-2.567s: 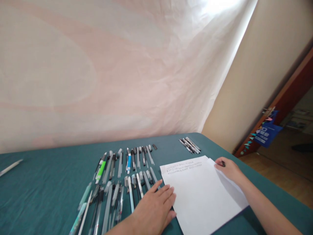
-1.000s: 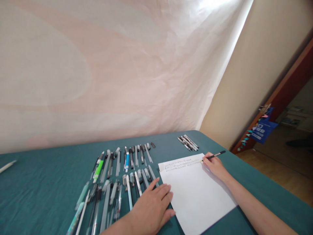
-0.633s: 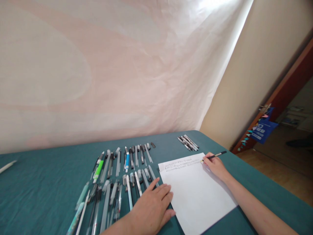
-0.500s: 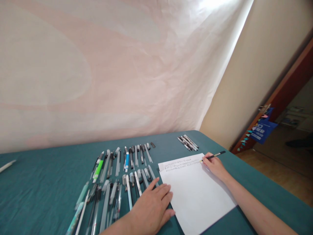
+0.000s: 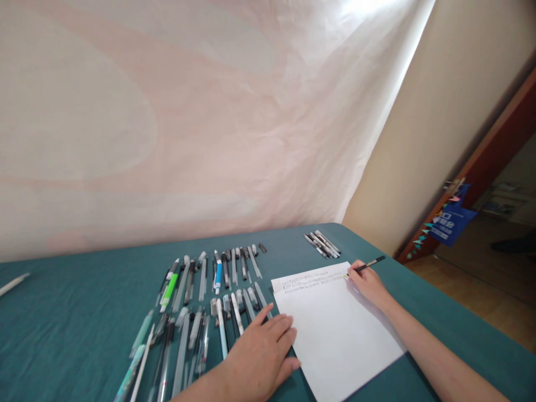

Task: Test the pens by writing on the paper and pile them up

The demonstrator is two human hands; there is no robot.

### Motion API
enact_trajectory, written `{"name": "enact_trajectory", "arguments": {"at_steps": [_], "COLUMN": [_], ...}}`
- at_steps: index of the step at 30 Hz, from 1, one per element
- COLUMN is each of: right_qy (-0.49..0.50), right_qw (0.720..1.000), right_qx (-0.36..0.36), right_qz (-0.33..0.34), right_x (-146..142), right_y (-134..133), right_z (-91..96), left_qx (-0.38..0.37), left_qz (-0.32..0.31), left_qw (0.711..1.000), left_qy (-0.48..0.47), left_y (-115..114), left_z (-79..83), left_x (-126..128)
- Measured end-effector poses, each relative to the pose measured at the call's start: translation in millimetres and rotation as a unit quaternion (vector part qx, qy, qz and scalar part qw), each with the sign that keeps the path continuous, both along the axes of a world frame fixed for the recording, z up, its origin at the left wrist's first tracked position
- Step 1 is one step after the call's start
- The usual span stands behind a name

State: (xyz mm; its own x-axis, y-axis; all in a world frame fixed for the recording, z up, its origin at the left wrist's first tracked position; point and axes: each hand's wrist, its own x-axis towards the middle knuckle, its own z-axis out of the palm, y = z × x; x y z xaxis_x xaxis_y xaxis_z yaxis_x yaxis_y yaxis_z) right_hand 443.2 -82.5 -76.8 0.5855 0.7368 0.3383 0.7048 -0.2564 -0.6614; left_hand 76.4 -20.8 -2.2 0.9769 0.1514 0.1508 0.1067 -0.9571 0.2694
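Observation:
My right hand [image 5: 367, 283] pinches a dark pen [image 5: 372, 263], its tip at the end of a line of handwriting near the top of a white sheet of paper [image 5: 335, 335]. Several lines of small writing run across the sheet's upper part; I cannot read them. A second sheet's edge shows beneath at the top left. My left hand [image 5: 263, 352] lies open with fingers spread, its fingertips at the paper's left edge and its back toward me. Just beyond it, pens [image 5: 234, 312] lie side by side, some partly hidden by that hand.
Rows of pens and caps, among them a green pen [image 5: 169, 291] and a blue pen [image 5: 218, 272], cover the middle of the teal tablecloth [image 5: 62, 312]. A bundle of pens [image 5: 322, 244] lies beyond the paper. One white pen [image 5: 13, 283] is far left.
The pen's tip has shifted very slightly to the right along the written line. My left hand stays where it was, and the pens lie unchanged.

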Motion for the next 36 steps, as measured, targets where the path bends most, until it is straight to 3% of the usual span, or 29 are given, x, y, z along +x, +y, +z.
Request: {"name": "enact_trajectory", "arguments": {"at_steps": [11, 17, 20, 24, 28, 31, 36], "right_qy": [0.074, 0.073, 0.080, -0.003, -0.042, -0.058, -0.066], "right_qw": [0.997, 0.995, 0.988, 0.971, 0.966, 0.972, 0.983], "right_qx": [0.028, 0.035, 0.025, -0.012, -0.016, -0.016, -0.025], "right_qz": [-0.009, 0.051, 0.133, 0.238, 0.253, 0.228, 0.172], "right_x": [0, -22, -48, -89, -124, -144, -159], "right_y": [-4, 7, 31, 84, 145, 184, 211], "right_z": [-3.7, 17.6, 33.1, 42.3, 34.4, 23.7, 12.8], "left_qx": [0.003, -0.015, -0.003, 0.024, 0.042, 0.045, 0.003], "left_qz": [-0.001, 0.019, 0.050, 0.096, 0.118, 0.124, 0.135], "left_qw": [1.000, 1.000, 0.999, 0.995, 0.991, 0.990, 0.988], "left_qy": [0.002, -0.007, -0.019, -0.033, -0.037, -0.046, -0.070], "left_y": [2, 7, 14, 23, 33, 41, 50], "left_z": [-5.7, 5.1, 7.6, 5.3, 0.4, -3.5, -7.2], "left_x": [-3, -11, -13, -15, -18, -20, -25]}}
